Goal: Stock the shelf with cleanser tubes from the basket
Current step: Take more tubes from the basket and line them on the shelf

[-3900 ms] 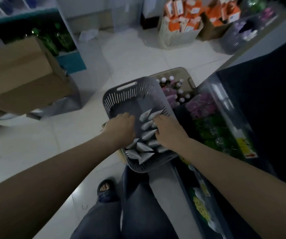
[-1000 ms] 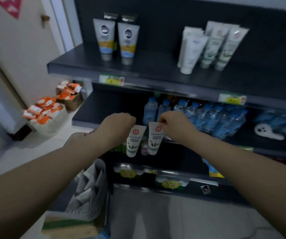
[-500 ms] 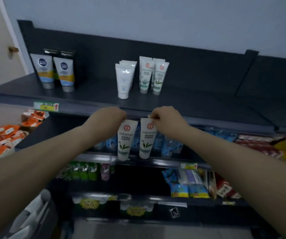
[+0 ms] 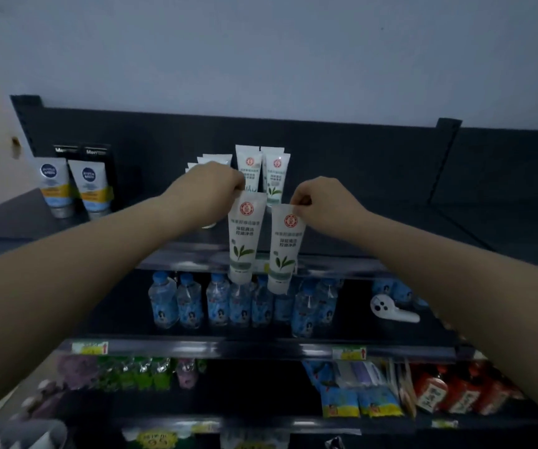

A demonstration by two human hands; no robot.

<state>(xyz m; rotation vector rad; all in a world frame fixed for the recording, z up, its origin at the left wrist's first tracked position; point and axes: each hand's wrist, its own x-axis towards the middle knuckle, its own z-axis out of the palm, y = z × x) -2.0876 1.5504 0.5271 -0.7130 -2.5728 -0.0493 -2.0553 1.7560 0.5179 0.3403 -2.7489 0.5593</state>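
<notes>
Two white tubes, each with a red round seal and a green leaf print, hang cap-down side by side. The left tube (image 4: 244, 241) is pinched at its crimped end by the left hand (image 4: 209, 186), and the right tube (image 4: 285, 251), slightly lower, by the right hand (image 4: 322, 202). Both hang before the front edge of the dark top shelf (image 4: 391, 228), where matching stocked tubes (image 4: 263, 173) stand upright on their caps behind them.

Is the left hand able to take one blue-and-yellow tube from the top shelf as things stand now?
Probably not yet: the left hand pinches a cleanser tube. The way to the blue-and-yellow tubes looks free otherwise.
</notes>
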